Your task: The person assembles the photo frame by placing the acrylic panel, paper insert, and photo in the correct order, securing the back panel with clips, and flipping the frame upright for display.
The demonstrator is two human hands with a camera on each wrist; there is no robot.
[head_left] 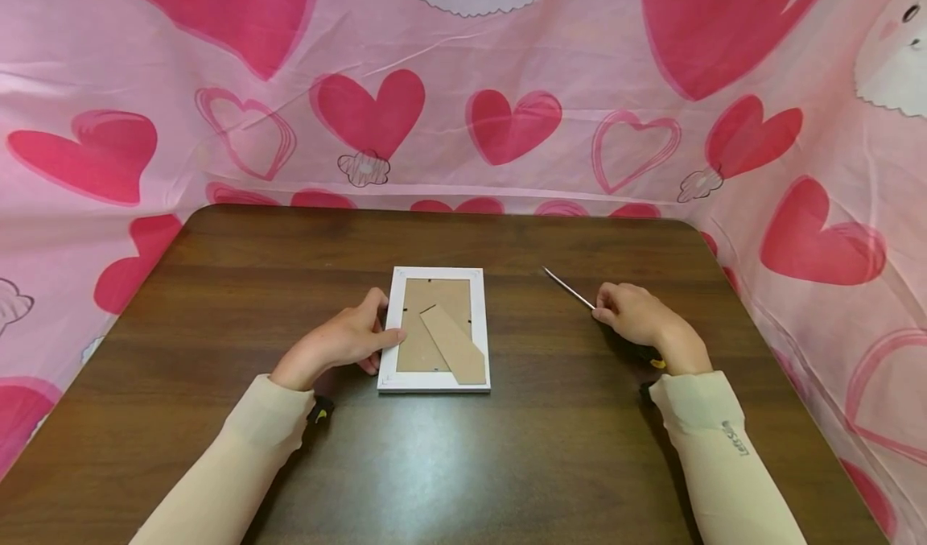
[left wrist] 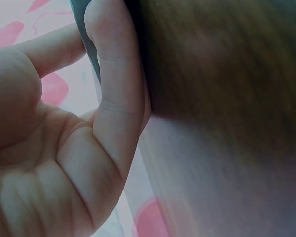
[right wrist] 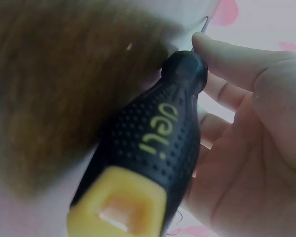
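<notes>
A white picture frame (head_left: pixel 434 386) lies back side up on the table, its brown backing board (head_left: pixel 416 348) showing, with small dark tabs around the edge. A tan easel stand (head_left: pixel 456 348) slants across that board. My left hand (head_left: pixel 351 332) grips the frame's left edge, thumb on top and fingers at the side and underneath. To the right, my right hand (head_left: pixel 637 315) pinches a screwdriver by its metal shaft (head_left: pixel 568 287), the tip pointing up and left. Its black and yellow handle (right wrist: pixel 148 133) lies under the palm in the right wrist view.
The dark wooden table (head_left: pixel 507 464) reaches back to a pink cloth (head_left: pixel 449 54) printed with hearts, which hangs behind and along both sides. Dark straps (head_left: pixel 320 410) sit at the wrists near the pale sleeves.
</notes>
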